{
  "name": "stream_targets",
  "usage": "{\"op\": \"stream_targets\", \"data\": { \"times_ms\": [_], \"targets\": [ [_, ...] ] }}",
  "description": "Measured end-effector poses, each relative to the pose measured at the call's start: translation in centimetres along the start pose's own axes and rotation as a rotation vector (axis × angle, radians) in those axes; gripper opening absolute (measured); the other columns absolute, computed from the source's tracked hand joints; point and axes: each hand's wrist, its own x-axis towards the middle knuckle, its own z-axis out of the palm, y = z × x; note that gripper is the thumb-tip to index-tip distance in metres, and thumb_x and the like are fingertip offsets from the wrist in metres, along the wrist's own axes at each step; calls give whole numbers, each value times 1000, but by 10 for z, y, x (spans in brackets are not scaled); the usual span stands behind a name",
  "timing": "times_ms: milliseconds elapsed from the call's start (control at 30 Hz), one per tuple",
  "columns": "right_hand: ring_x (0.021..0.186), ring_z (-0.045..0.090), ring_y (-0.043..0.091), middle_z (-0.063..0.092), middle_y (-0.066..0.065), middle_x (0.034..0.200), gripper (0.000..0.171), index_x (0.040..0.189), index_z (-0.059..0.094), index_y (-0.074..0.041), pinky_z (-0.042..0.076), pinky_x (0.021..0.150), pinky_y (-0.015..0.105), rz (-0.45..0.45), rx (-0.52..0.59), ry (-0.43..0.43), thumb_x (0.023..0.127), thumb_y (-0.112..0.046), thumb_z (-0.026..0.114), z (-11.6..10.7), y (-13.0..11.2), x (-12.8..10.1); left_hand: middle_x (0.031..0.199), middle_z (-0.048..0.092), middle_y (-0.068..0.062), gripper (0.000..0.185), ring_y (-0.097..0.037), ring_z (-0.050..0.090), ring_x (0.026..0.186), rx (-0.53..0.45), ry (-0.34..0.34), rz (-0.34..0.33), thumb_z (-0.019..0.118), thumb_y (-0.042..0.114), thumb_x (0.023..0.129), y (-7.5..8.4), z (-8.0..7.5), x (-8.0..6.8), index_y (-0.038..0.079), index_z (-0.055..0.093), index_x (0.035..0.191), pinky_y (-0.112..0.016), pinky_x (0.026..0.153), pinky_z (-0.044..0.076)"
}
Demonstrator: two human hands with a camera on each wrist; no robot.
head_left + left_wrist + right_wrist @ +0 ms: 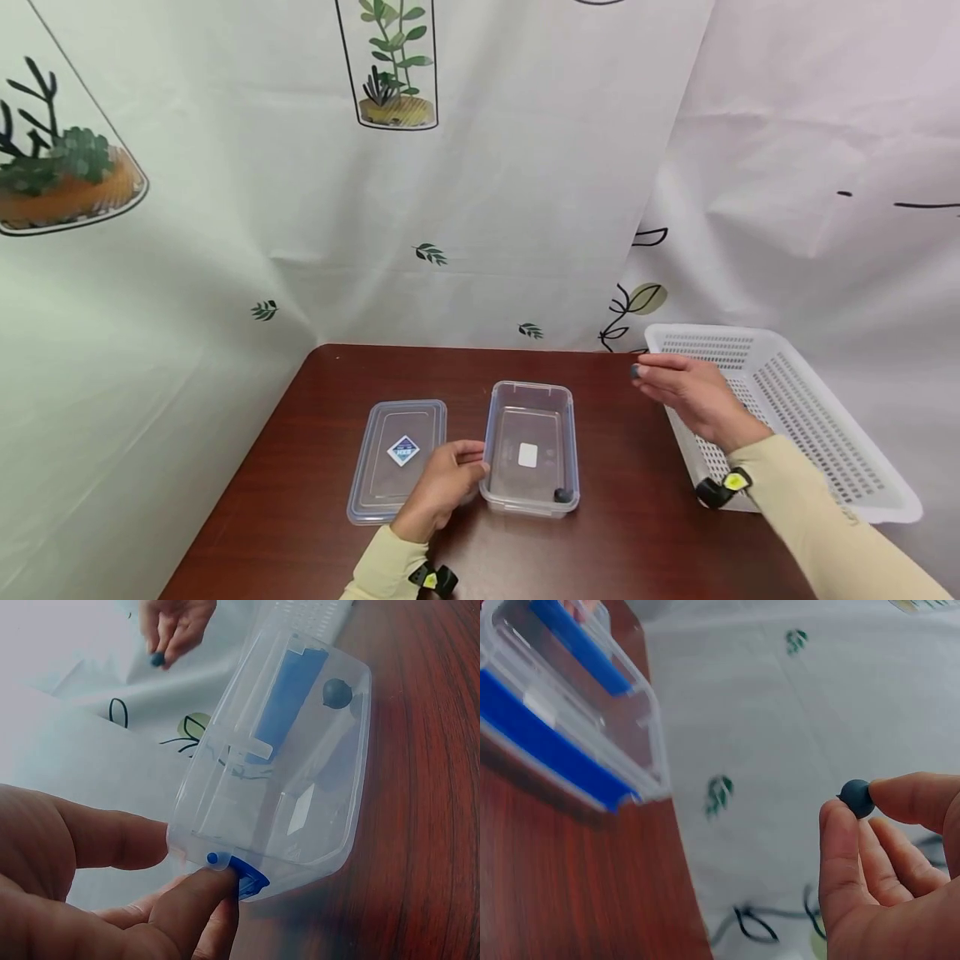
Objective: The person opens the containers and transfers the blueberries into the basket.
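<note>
My right hand point(693, 396) is raised beside the white basket's near-left side, pinching a small dark blue ball point(857, 799) between thumb and fingertips. A second dark blue ball point(337, 694) lies inside the clear plastic container point(528, 504), in its near right corner in the head view. My left hand point(444, 485) holds the container's left side, thumb at the rim and fingers by a blue latch point(251, 877). Left of the container, its clear lid point(375, 487) with a blue diamond label lies flat on the table, partly behind the left hand.
A white perforated basket point(847, 425) stands at the right side of the dark red-brown table point(300, 467), partly covered by my right forearm. Behind the table hangs a pale cloth point(525, 208) printed with plants.
</note>
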Motion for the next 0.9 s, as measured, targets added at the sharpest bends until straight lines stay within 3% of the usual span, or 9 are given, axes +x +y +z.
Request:
{"op": "stream_targets", "data": {
  "times_ms": [267, 467, 900],
  "targets": [
    [94, 79, 12, 81, 0, 101, 30, 102, 82, -13, 62, 85, 24, -37, 121, 35, 102, 8, 61, -60, -11, -23, 121, 66, -31, 40, -22, 64, 105, 4, 3, -14, 68, -3, 91, 0, -2, 1, -18, 61, 128, -23, 80, 54],
    [90, 79, 13, 81, 0, 99, 32, 100, 83, -13, 63, 82, 25, -28, 178, 121, 102, 9, 60, -98, -10, -39, 122, 66, -32, 42, -22, 64, 105, -5, -14, -17, 68, -2, 91, 0, -1, 2, -18, 61, 129, -23, 81, 54],
    [88, 79, 11, 81, -4, 97, 32, 97, 84, -19, 63, 77, 26, -1, 150, 189, 102, 4, 62, -127, 0, -53, 122, 66, -32, 42, -18, 64, 99, -21, -26, -31, 67, -3, 91, 1, -2, 1, -18, 60, 130, -23, 76, 54]
  ]
}}
